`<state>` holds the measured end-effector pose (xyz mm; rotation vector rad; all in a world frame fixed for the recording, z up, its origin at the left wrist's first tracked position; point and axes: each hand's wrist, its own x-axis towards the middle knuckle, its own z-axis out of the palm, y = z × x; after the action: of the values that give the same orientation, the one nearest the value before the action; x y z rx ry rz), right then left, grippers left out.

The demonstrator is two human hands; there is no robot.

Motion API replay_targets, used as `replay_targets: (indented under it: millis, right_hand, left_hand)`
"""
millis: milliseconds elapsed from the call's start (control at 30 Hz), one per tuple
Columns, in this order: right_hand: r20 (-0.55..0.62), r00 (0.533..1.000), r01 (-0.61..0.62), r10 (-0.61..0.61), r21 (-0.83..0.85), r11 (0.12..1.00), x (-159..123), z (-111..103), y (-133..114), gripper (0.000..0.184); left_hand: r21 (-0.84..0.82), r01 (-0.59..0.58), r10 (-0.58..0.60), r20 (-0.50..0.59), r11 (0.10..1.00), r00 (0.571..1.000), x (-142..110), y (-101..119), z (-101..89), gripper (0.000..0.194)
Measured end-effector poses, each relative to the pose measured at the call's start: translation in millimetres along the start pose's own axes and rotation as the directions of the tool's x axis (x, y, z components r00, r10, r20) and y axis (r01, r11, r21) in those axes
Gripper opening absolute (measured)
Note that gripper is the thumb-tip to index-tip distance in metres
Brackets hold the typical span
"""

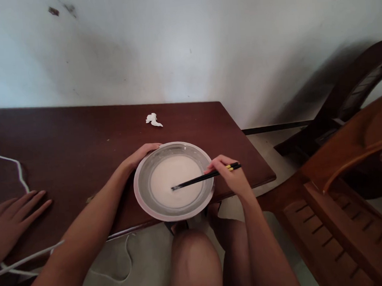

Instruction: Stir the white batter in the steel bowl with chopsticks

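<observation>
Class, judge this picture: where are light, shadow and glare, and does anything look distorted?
Head view: the wall is bright at upper centre, cooler-toned at left; head view: soft shadow lies on it near the farther chair; head view: small glints inside the bowl; head view: the nearer chair looks stretched, perhaps lens distortion.

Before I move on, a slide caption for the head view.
Left hand on a bowl, right hand holding black chopsticks over its pale contents.

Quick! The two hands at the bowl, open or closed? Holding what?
Left hand: touching the bowl; open or closed can't be told.
Right hand: closed, holding black chopsticks.
</observation>
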<state>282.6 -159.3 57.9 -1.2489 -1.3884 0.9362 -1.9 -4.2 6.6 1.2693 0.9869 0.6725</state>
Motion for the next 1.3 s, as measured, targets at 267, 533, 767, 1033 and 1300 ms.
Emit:
replay_targets:
  millis: [267, 533, 767, 1033, 1300]
  right_hand:
    - [-0.191, 0.981, 0.024, -0.029, -0.03, 0.999, 0, -3, -1, 0.027]
    - [0.039, 0.996, 0.088, -0.085, -0.102, 0.991, 3, 5, -4, 0.024]
    - [-0.01, 1.0, -0.002, 0.002, 0.01, 1.0, -1, 0, -5, 0.028]
    - [-0.124, 0.991, 0.041, -0.046, -0.038, 0.998, 1, -1, -2, 0.028]
    - [0.075, 0.994, 0.086, -0.079, -0.091, 0.992, 2, 3, -3, 0.025]
  left_hand:
    - [0.021, -0.016, 0.016, 0.003, 1.0, 1.0, -1, 1, 0.2, 0.036]
    - [0.092, -0.032, 0.031, 0.01, 0.995, 0.999, -3, 4, 1.3, 0.041]
    - [0.076, -0.035, 0.035, 0.003, 0.996, 0.999, -1, 4, 0.6, 0.036]
    - [0.124, -0.03, 0.027, 0.026, 0.992, 0.999, 13, -5, -10.7, 0.045]
    - [0.057, 0.041, -0.043, 0.043, 0.998, 0.998, 9, -4, -7.1, 0.044]
